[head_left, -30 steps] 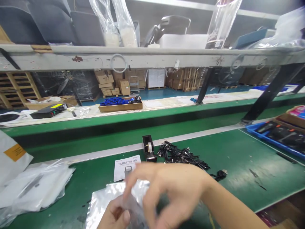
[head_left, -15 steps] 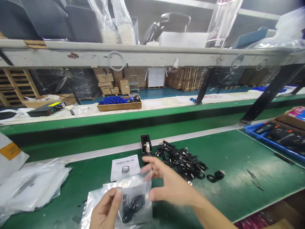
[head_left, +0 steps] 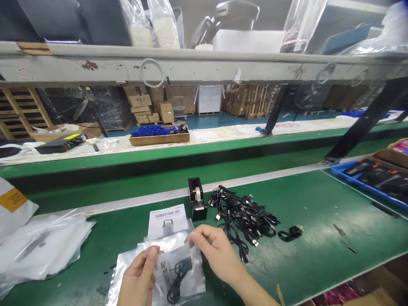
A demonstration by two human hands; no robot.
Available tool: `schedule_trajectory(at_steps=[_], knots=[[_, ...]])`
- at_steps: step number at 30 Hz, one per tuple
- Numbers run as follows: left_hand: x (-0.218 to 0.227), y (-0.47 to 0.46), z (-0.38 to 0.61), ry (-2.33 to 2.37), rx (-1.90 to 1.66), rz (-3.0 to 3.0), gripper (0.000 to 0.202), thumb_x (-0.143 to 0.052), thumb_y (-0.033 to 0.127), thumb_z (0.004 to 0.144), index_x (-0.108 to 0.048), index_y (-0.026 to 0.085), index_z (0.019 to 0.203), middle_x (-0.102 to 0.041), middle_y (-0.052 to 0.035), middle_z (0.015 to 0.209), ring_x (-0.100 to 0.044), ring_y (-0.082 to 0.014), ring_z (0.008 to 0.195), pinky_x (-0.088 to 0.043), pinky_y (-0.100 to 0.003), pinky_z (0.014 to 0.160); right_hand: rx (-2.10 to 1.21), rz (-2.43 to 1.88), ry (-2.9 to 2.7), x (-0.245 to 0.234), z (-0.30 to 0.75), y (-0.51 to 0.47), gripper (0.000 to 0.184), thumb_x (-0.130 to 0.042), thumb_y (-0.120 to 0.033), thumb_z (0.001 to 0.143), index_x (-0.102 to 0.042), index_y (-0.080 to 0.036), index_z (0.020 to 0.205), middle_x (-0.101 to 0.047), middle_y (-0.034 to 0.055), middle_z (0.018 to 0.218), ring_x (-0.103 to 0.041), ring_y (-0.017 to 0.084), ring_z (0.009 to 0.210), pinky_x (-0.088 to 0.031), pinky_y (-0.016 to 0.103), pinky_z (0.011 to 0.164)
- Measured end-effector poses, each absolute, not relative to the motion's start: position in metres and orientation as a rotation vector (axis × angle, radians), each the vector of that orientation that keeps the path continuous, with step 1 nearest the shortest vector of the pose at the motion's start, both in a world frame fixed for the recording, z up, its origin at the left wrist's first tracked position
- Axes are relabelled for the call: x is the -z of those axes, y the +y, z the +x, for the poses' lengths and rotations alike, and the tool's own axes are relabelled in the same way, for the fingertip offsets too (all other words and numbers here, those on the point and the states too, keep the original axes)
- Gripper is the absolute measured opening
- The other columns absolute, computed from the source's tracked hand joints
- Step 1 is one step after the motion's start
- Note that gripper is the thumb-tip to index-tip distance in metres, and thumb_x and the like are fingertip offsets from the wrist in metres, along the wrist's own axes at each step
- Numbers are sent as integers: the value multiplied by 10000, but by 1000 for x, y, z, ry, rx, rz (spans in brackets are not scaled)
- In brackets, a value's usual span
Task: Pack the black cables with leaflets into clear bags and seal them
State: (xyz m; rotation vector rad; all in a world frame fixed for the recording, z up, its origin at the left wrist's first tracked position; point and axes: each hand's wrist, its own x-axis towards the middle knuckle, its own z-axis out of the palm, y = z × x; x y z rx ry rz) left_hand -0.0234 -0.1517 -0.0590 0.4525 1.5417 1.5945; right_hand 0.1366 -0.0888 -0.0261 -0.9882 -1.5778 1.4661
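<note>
A clear plastic bag (head_left: 196,280) holds a printed leaflet and a coiled black cable (head_left: 177,284). My left hand (head_left: 140,276) pinches the bag's left edge between thumb and fingers. At the upper right edge, my right hand (head_left: 216,253) is closed on the same bag, thumb against fingertips. Beneath lie more flat clear bags (head_left: 123,267). Just behind the bag rests a white booklet (head_left: 167,219) printed "THUNDER TRAIL PRO". A black tape dispenser (head_left: 196,199) stands beyond my right hand. To its right spreads a tangled pile of black USB cables (head_left: 245,216).
One coiled cable (head_left: 290,233) lies apart, right of the pile. A stack of plastic-wrapped white sheets (head_left: 47,250) sits at the left. At the right is a blue tray (head_left: 366,187) of black items. A cardboard tray (head_left: 159,139) of blue parts stands on the ledge behind.
My right hand, spread and blurred before, has come down and closed on the bag's upper right edge. My left hand keeps its pinch. The view has shifted slightly.
</note>
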Motion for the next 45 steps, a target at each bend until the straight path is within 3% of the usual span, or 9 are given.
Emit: schedule_trajectory(at_steps=[3, 8, 12, 19, 25, 29, 34, 38, 45], knots=[[64, -151, -27, 1476, -1546, 391, 413, -725, 497, 512, -670, 178, 769, -648, 10, 642, -553, -133, 588, -448, -214, 536, -1603, -917, -1520, 32, 134, -88, 260, -548, -319, 776, -616, -176, 982, -643, 44, 896, -570, 157, 805, -434, 270, 722], [68, -153, -37, 1675, -1488, 545, 440, -692, 560, 507, -697, 183, 733, -703, -27, 767, -609, -211, 800, -478, -261, 686, -1577, -968, -1591, 36, 131, -82, 108, -647, -243, 676, -674, -139, 685, -654, 32, 686, -571, 149, 666, -429, 249, 630], [65, -155, -52, 1819, -1356, 678, 459, -714, 563, 452, -709, 195, 728, -715, -46, 818, -599, -251, 874, -457, -311, 807, -1594, -854, -1665, 35, 138, -75, 168, -561, -165, 728, -711, -181, 802, -695, 36, 791, -612, 153, 733, -451, 241, 660], [52, -147, -47, 1492, -1434, 499, 619, -493, 727, 568, -627, 242, 929, -705, -47, 906, -623, -231, 856, -502, -284, 672, -1294, -738, -1926, 45, 146, -71, 448, -401, 43, 625, -721, -226, 787, -686, 7, 839, -616, 119, 798, -453, 220, 751], [53, -144, -29, 1600, -1239, 727, 411, -711, 494, 534, -661, 196, 812, -698, -15, 710, -621, -198, 692, -457, -249, 647, -1241, -723, -2003, 44, 149, -71, 407, -402, 0, 687, -701, -242, 818, -660, -6, 921, -596, 119, 848, -443, 238, 784], [58, -149, -25, 1635, -1257, 689, 363, -715, 470, 537, -664, 193, 766, -686, 9, 656, -612, -185, 676, -443, -233, 640, -1011, -1159, -1735, 43, 153, -50, 265, -427, -263, 823, -605, -196, 1007, -586, 65, 1024, -573, 134, 736, -450, 275, 704], [63, -151, -22, 1638, -1288, 688, 375, -711, 486, 529, -664, 195, 761, -674, 17, 612, -609, -164, 656, -445, -203, 628, -989, -1439, -1643, 46, 145, -11, 289, -528, -425, 747, -612, -167, 649, -594, 53, 759, -569, 178, 720, -426, 309, 716], [66, -152, -21, 1649, -1315, 685, 389, -714, 489, 514, -662, 187, 754, -691, 1, 662, -624, -189, 711, -453, -216, 668, -1192, -1388, -1591, 43, 137, -9, 309, -480, -434, 773, -601, -153, 728, -594, 18, 651, -584, 134, 548, -459, 268, 564], [68, -151, -20, 1611, -1359, 610, 427, -714, 481, 525, -636, 172, 809, -688, -5, 668, -631, -199, 699, -464, -260, 678, -1120, -1334, -1588, 56, 135, -37, 250, -545, -375, 748, -589, -166, 617, -550, 85, 1004, -513, 203, 1033, -418, 305, 837]])
